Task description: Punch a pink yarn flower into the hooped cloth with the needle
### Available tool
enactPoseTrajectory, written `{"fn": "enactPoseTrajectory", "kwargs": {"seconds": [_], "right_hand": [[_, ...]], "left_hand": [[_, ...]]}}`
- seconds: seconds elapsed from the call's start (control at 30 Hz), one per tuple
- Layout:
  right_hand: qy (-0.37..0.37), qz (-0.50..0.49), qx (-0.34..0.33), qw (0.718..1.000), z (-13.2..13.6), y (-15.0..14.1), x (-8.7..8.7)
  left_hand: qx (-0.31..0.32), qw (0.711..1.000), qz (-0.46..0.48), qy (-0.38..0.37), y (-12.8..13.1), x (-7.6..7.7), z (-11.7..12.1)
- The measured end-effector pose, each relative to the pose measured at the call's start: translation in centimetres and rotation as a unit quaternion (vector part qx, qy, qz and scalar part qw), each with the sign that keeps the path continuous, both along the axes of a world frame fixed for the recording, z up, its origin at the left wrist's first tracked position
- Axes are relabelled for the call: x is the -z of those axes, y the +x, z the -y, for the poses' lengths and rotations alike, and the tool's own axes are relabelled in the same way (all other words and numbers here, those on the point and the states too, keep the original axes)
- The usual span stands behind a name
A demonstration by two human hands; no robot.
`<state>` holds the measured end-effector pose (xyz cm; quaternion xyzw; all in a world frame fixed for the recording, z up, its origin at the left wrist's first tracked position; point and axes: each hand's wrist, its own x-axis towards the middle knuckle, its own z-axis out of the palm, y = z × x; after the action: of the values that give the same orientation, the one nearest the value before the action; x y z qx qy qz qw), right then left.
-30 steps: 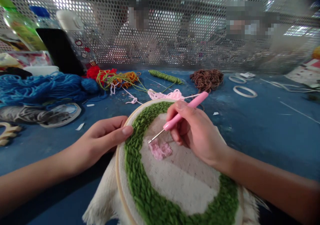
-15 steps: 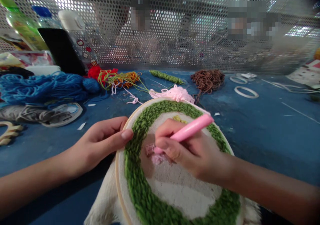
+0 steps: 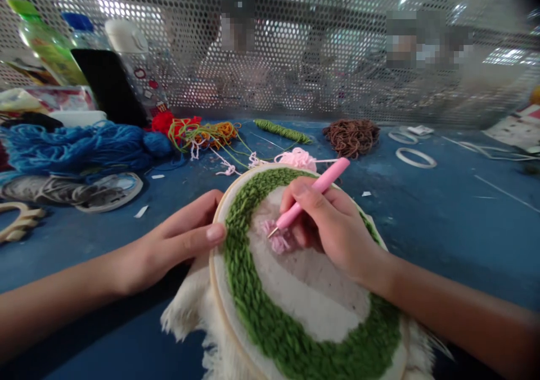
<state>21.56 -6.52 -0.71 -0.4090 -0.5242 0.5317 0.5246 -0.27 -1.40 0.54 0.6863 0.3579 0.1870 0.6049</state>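
My left hand grips the left rim of a round wooden embroidery hoop, thumb on top and fingers hidden behind. Cream cloth is stretched in it, with a thick ring of green yarn stitches near the edge. My right hand is closed around a pink punch needle, tilted with its handle up to the right. Its metal tip shows just over a small patch of pink stitches; I cannot tell whether it touches the cloth. Pink yarn runs from the handle's top to a pink yarn heap.
Beyond the hoop lie brown yarn, a green yarn bundle, and red and orange yarn. Blue yarn, a phone and bottles stand left. White rings lie right. A perforated metal screen closes the back.
The punch needle has come up from the cloth, baring its metal tip, and stands steeper. My right hand rose slightly. The hoop shifted and turned a little; the pink yarn now stretches to the handle.
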Motion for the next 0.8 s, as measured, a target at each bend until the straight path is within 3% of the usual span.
{"fn": "enactPoseTrajectory", "kwargs": {"seconds": [0.23, 0.4, 0.53, 0.67, 0.8], "right_hand": [[0.026, 0.012, 0.071, 0.997, -0.1, 0.1, -0.2], [0.035, 0.03, 0.079, 0.996, -0.1, 0.1, 0.1], [0.067, 0.151, 0.004, 0.986, 0.4, -0.2, 0.2], [0.159, 0.293, -0.117, 0.935, 1.0, -0.4, -0.2], [0.173, 0.304, -0.114, 0.93, 0.9, -0.4, -0.4]], "left_hand": [[-0.039, 0.982, 0.036, -0.184, 0.7, -0.2, 2.0], [-0.049, 0.979, 0.063, -0.19, 0.7, -0.1, 2.2], [-0.028, 0.978, 0.089, -0.188, 0.4, 0.2, 2.1], [-0.035, 0.982, 0.088, -0.162, 0.3, 0.2, 2.3], [-0.007, 0.981, 0.106, -0.163, 0.1, 0.2, 1.9]]}}
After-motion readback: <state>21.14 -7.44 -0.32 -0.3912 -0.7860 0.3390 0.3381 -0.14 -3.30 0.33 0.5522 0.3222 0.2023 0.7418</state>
